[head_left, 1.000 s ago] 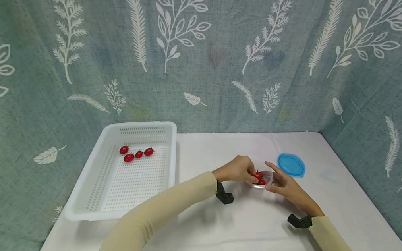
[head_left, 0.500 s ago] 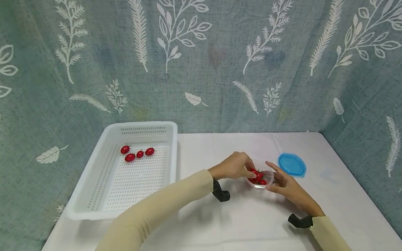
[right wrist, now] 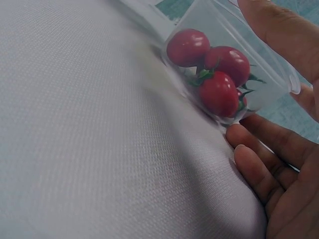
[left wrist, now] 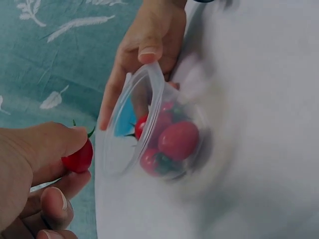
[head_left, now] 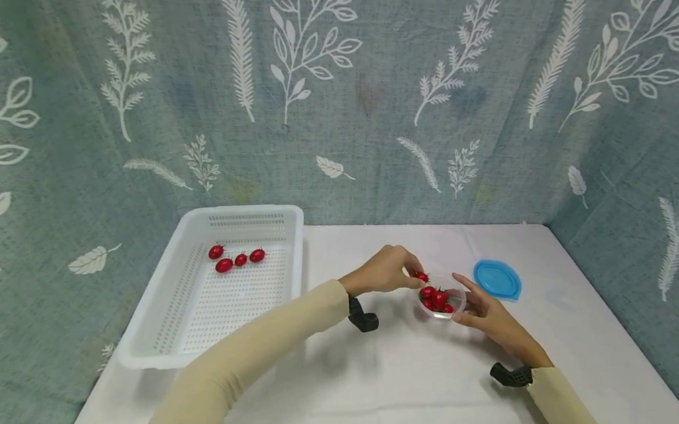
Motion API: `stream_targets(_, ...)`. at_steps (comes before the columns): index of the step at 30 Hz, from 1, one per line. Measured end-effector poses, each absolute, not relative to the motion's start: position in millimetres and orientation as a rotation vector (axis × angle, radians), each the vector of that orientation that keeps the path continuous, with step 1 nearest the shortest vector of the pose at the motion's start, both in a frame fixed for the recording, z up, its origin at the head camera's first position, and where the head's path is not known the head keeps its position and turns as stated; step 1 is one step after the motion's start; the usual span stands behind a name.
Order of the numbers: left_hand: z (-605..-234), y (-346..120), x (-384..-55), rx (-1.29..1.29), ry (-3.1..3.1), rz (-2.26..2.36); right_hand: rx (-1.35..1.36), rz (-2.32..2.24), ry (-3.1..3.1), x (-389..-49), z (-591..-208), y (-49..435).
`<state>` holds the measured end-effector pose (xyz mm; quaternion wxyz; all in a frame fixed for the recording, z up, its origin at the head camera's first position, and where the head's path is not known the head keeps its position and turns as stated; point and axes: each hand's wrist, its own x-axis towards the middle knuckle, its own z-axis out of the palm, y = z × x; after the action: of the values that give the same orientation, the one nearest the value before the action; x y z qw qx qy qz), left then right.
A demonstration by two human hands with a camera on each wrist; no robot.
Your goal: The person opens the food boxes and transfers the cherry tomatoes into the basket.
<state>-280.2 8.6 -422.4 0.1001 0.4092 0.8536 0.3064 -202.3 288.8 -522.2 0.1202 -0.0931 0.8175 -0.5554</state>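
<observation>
My left hand [head_left: 386, 270] pinches a cherry tomato [left wrist: 79, 157] between thumb and fingers, its green stalk showing. It is just outside the rim of a small clear plastic container [head_left: 455, 305], on the far left side. Inside the container lie several more red cherry tomatoes [right wrist: 219, 93]. My right hand [head_left: 495, 323] holds the container from the right, thumb at the rim and fingers around its side. In the left wrist view, the right hand [left wrist: 149, 35] is at the container's rim.
A white perforated basket [head_left: 160, 308] stands at the left with several cherry tomatoes [head_left: 224, 265] in it. A blue lid [head_left: 497, 279] lies behind the right hand on the white-covered table [head_left: 415, 387]. A patterned cloth [head_left: 317, 93] hangs around the back and sides.
My left hand has drawn up and left out of the container, bringing a cherry tomato with it. My right hand stays on the container. The tomatoes inside now show more fully.
</observation>
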Motion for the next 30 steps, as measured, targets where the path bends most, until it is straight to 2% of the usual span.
stream_targets(19,-402,-54,-289,1.191,2.609,0.972,-0.315,-1.612,2.419,-198,-522,288)
stream_targets(30,-395,-102,-294,1.073,2.674,1.108,-0.324,-1.636,2.405,-198,-523,288)
